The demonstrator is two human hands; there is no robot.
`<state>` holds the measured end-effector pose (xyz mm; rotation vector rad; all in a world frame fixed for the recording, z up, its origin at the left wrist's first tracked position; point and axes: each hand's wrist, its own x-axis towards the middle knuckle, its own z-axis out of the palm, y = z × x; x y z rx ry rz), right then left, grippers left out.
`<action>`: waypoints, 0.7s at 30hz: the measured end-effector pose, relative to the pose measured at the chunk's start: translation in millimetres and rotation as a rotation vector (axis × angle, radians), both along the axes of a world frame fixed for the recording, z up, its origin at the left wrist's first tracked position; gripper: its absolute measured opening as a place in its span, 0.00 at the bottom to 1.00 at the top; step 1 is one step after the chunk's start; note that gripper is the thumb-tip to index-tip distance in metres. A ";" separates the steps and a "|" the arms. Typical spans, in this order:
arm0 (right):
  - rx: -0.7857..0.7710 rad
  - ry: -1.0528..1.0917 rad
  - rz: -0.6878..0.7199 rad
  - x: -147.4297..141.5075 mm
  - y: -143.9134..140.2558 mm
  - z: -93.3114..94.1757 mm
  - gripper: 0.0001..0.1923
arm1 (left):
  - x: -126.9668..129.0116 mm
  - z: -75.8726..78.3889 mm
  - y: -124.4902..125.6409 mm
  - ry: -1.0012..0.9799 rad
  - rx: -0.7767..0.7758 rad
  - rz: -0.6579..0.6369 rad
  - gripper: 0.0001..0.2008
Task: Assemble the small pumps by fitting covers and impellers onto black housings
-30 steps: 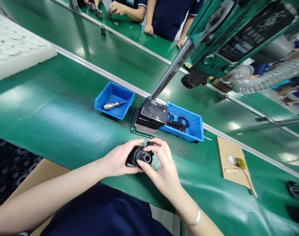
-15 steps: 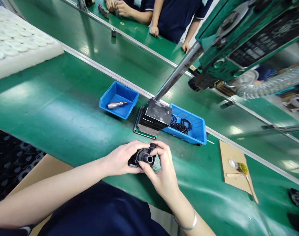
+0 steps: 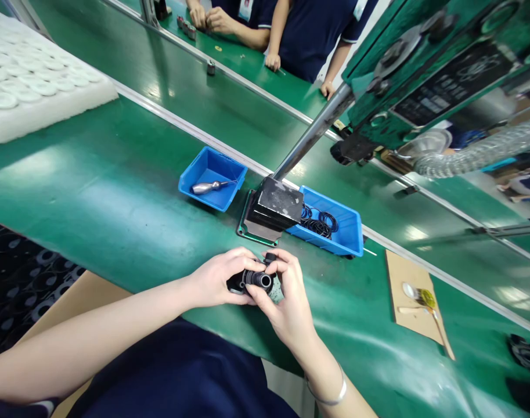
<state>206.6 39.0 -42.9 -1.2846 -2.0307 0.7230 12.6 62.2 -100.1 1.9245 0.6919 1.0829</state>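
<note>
A black ribbed plastic fitting with a round hollow spout (image 3: 261, 280), which looks like a pump housing, is held between both hands just above the front of the green bench. My left hand (image 3: 224, 277) wraps round its left side, thumb over the top. From the right, my right hand (image 3: 286, 287) pinches the spout part with thumb and fingertips. A small black knob (image 3: 270, 257) sticks up at the back, by the fingers. Some of the housing is hidden behind my fingers.
A black-topped press stand (image 3: 277, 203) rises just beyond my hands. Beside it are a blue bin (image 3: 190, 168) with a screwdriver (image 3: 207, 187) and a blue bin (image 3: 349, 223) with black rings (image 3: 323, 225). Cardboard (image 3: 399, 278) carries a jar and brush. Two co-workers sit across the bench.
Both hands keep nearly the same place and grip on the housing, with slight finger shifts. The whole view has shifted a little.
</note>
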 end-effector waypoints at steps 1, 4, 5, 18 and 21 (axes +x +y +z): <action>0.001 0.000 0.001 0.1 0.1 0.2 0.14 | 0.1 0.0 0.1 -0.001 -0.002 -0.003 0.27; 0.003 0.000 -0.002 0.3 0.8 0.9 0.14 | 0.3 1.3 0.5 0.004 -0.009 -0.009 0.27; 0.002 0.000 -0.002 0.4 1.1 1.0 0.14 | 0.2 1.9 0.8 0.006 -0.009 -0.010 0.27; -0.123 -0.033 0.052 9.6 2.3 21.9 0.19 | 2.4 16.7 -1.8 0.077 -0.013 0.039 0.28; 0.015 -0.054 0.081 29.5 18.9 63.6 0.21 | -1.9 52.0 18.0 0.064 0.054 0.070 0.27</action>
